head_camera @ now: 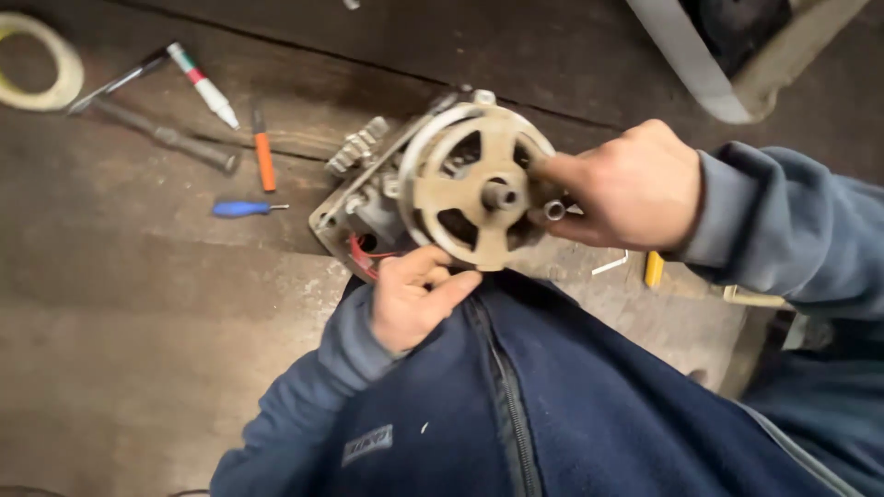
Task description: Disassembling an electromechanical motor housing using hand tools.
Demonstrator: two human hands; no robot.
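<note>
On the dark, worn worktop (138, 304) lie a roll of pale tape (41, 63) at the far left corner, a white marker pen (203, 85), a long grey metal tool (166, 136), an orange-handled screwdriver (264, 158) and a small blue-handled one (241, 209) just beside it.

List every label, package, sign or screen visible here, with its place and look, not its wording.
Sewn patch: on the dark blue fleece jacket, lower middle of view; small grey slanted rectangle.
Marker pen: on the wooden bench, upper left; white barrel with red and green printed bands.
No packages, signs or screens are visible.
</note>
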